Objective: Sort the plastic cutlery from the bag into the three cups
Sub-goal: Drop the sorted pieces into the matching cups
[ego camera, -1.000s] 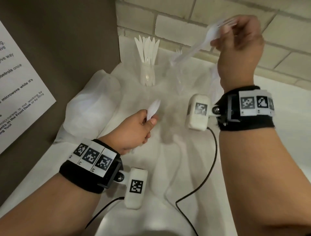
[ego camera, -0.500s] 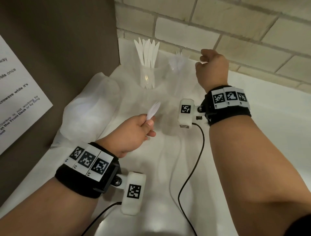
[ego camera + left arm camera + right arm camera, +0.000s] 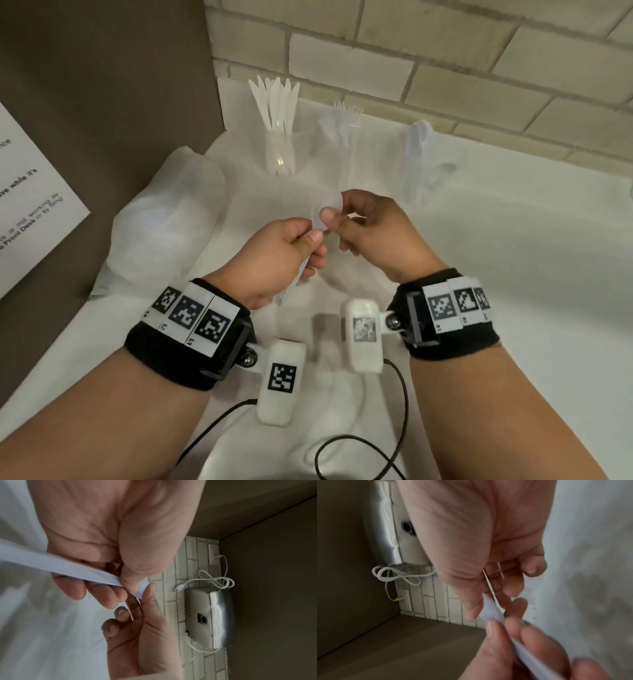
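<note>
A white plastic spoon (image 3: 327, 207) is held between both hands above the white counter. My left hand (image 3: 313, 240) grips its handle (image 3: 68, 568), thumb on top. My right hand (image 3: 334, 219) pinches the spoon's bowl (image 3: 489, 609) between thumb and forefinger. Three clear cups stand along the back wall: the left cup (image 3: 281, 150) holds several knives, the middle cup (image 3: 342, 137) holds forks, and the right cup (image 3: 418, 154) holds spoons. The crumpled clear plastic bag (image 3: 164, 219) lies to the left of my hands.
A brick wall (image 3: 445, 68) runs behind the cups. A brown side panel with a paper notice (image 3: 27, 205) closes off the left. The wrist views show a metal appliance (image 3: 211, 616) with a white cord and a wall outlet (image 3: 213, 554).
My right hand lowered the fork to the middle cup and let it go. It then came down to my left hand and pinched the spoon's bowl. The left hand kept hold of the spoon.
</note>
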Demonstrator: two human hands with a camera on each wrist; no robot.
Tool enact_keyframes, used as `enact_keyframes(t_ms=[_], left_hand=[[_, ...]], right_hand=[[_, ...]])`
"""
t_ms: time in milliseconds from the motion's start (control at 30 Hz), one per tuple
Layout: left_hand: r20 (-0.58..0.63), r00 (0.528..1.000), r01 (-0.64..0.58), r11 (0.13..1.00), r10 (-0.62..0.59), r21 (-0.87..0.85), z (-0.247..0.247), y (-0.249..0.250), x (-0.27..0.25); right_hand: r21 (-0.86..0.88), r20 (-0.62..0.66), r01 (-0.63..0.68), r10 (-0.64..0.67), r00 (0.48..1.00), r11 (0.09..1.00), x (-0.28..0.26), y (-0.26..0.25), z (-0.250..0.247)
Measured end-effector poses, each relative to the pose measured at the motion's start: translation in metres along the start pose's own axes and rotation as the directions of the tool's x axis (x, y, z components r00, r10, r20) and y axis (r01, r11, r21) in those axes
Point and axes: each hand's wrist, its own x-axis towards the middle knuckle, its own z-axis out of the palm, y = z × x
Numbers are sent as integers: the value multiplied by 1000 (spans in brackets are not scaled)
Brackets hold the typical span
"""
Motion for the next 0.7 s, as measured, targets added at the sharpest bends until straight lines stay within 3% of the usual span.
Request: enact_keyframes(t_ms=[133,267,367,467,533,600,633,700], left_hand=[[53,999,9,999,-8,-31,12,0,-4],[79,997,15,1000,-14,-16,19,-1,-6],[90,996,19,1000,-17,-13,18,-4,-6],[75,996,49,999,-49,-1,16,-7,-7],[94,993,67,997,-71,42,14,-10,-8],[130,987,82,989,-98,119,13,-14,-8],[149,982,94,983,-118,155,11,-17,-8],[182,970,124,972,-161,200,10,-21,-8]], right_hand=[[-32,-84,-15,12,996,999,-7,10,6],[60,-106,-15,22,994,998,-12,6,-5],[159,-264,77,-33,964,984,-8,-4,-30],[127,-529,233,-132,838,964,3,-19,-68],[-66,-666,312,-275,694,948,12,-27,-93],[-260,-721,325,-407,561,909,24,-31,-111],[-326,-725,299,-440,530,897,30,-31,-117],[-384,-719,232,-447,532,894,46,-25,-125]])
